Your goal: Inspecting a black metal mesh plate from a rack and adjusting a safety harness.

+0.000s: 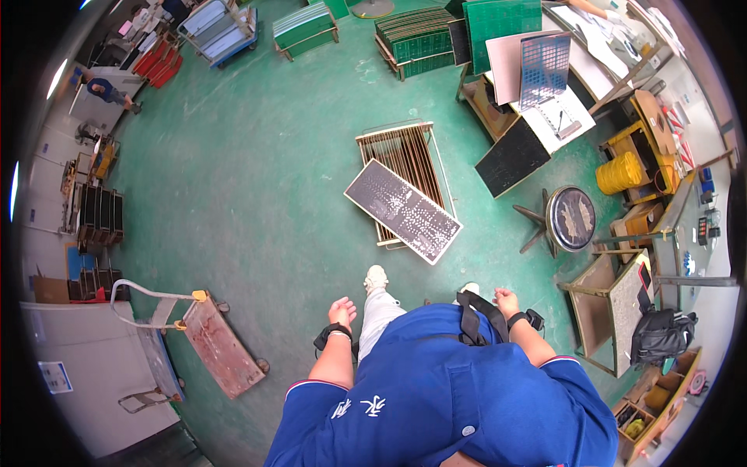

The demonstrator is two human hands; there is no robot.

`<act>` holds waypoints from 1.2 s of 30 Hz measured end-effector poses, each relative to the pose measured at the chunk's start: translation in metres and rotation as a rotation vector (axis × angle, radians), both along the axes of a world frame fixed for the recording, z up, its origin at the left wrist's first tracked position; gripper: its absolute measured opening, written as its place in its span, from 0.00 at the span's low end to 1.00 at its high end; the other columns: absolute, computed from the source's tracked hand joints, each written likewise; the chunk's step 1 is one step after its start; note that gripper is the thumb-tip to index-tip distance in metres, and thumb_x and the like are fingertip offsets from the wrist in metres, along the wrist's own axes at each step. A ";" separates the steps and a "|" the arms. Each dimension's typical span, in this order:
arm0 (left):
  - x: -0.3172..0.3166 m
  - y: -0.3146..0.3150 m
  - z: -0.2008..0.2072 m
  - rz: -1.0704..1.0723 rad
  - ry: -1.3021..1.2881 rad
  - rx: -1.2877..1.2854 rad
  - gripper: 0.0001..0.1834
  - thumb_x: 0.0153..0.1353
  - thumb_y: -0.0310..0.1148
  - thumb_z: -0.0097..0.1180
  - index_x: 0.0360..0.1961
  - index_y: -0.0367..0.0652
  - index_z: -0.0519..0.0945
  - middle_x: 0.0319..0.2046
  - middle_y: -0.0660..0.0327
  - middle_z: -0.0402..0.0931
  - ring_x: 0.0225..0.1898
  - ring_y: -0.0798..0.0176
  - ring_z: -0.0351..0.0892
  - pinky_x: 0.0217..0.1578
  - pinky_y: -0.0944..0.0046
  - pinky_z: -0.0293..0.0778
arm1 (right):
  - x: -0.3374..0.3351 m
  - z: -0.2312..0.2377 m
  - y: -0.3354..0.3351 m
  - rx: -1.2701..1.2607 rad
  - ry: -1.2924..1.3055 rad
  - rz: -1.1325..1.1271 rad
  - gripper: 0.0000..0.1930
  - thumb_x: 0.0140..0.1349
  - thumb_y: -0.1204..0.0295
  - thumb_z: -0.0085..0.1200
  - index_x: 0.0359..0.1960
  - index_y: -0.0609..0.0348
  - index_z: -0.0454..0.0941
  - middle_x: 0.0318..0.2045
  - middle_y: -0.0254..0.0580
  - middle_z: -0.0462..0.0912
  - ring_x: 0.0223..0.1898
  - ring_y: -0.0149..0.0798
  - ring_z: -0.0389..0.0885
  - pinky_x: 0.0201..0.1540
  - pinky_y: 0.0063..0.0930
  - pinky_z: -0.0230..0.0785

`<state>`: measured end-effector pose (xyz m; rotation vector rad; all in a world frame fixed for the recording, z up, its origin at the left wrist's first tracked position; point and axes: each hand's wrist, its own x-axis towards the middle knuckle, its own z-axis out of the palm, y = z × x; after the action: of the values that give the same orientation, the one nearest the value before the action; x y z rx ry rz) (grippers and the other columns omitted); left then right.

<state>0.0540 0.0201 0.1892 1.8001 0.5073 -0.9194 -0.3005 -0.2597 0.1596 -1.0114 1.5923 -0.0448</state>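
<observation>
My left hand hangs beside my left thigh, holding nothing, its fingers loosely bent and a little apart. On the other side my right hand is held near my hip with the fingers curled in and nothing visible in them. Both wrists wear dark bands. Ahead of my feet, a dark panel with a light frame and many pale specks lies slantwise across a rack of upright panels. Neither hand touches the panel or the rack.
A round stool and a workbench with boards stand to the right. A flat trolley is at the left. Green panel stacks and a blue cart stand far ahead. Another person is at the far left.
</observation>
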 end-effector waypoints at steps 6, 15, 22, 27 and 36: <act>0.003 -0.001 0.002 -0.021 0.029 0.010 0.14 0.55 0.27 0.35 0.43 0.42 0.67 0.39 0.56 0.70 0.36 0.62 0.72 0.34 0.65 0.71 | 0.002 0.003 -0.001 0.001 0.010 -0.004 0.10 0.54 0.73 0.42 0.37 0.54 0.72 0.29 0.32 0.74 0.27 0.29 0.73 0.25 0.25 0.65; 0.002 -0.002 0.002 -0.010 0.001 0.018 0.15 0.54 0.25 0.33 0.42 0.41 0.68 0.37 0.55 0.71 0.34 0.61 0.72 0.33 0.65 0.70 | 0.005 0.008 -0.002 0.004 -0.001 0.000 0.10 0.54 0.72 0.42 0.37 0.54 0.71 0.29 0.32 0.74 0.28 0.29 0.73 0.28 0.26 0.65; 0.000 -0.002 0.003 -0.004 0.009 0.020 0.15 0.54 0.25 0.33 0.42 0.41 0.68 0.37 0.55 0.71 0.34 0.61 0.72 0.33 0.64 0.70 | 0.001 0.001 -0.001 -0.015 0.007 0.021 0.10 0.53 0.72 0.43 0.37 0.55 0.72 0.28 0.33 0.74 0.27 0.30 0.75 0.24 0.23 0.65; 0.000 -0.004 0.005 0.002 0.015 0.029 0.16 0.53 0.24 0.33 0.42 0.41 0.68 0.37 0.55 0.71 0.34 0.61 0.72 0.33 0.64 0.70 | 0.000 -0.002 -0.001 -0.025 -0.005 0.019 0.10 0.53 0.72 0.43 0.37 0.55 0.72 0.28 0.33 0.75 0.26 0.29 0.75 0.23 0.23 0.64; -0.002 -0.002 0.004 0.003 0.010 0.017 0.15 0.53 0.24 0.33 0.42 0.40 0.68 0.37 0.54 0.70 0.35 0.61 0.72 0.34 0.64 0.70 | 0.004 0.003 0.000 -0.024 0.012 0.041 0.10 0.54 0.72 0.41 0.38 0.55 0.71 0.26 0.32 0.74 0.26 0.28 0.73 0.24 0.23 0.67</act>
<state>0.0520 0.0176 0.1929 1.8097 0.5257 -0.9253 -0.2964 -0.2598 0.1626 -1.0643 1.5850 -0.0294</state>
